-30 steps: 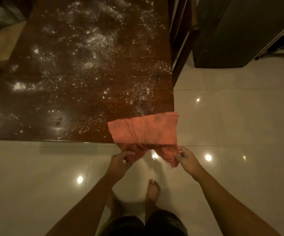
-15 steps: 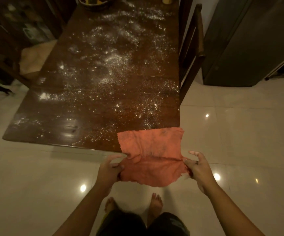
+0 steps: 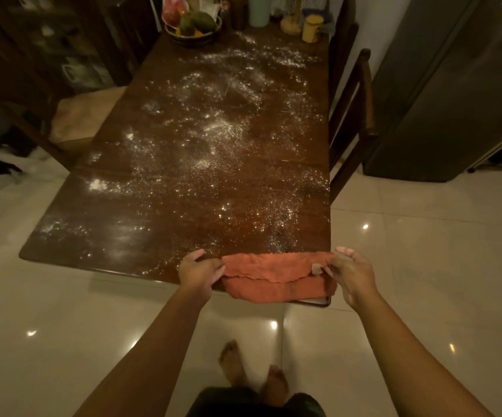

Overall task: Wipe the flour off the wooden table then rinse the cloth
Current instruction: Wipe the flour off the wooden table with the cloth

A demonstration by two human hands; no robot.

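A dark wooden table (image 3: 129, 248) stretches away from me, with white flour (image 3: 213, 139) scattered over most of its top. An orange cloth (image 3: 274, 275) lies folded in half on the table's near right corner, partly over the edge. My left hand (image 3: 198, 270) pinches the cloth's left end. My right hand (image 3: 350, 272) holds its right end, beside a small white tag.
A fruit basket (image 3: 194, 24), a yellow jar (image 3: 311, 28) and other containers stand at the table's far end. One wooden chair (image 3: 355, 115) is at the right side, a cushioned chair (image 3: 81, 115) at the left. A tall grey fridge (image 3: 454, 85) stands at right. Glossy tiled floor lies around my bare feet.
The cloth was spread flat over the corner; both hands have lifted its near edge forward, folding it in half. My view has tilted up to show the far end.
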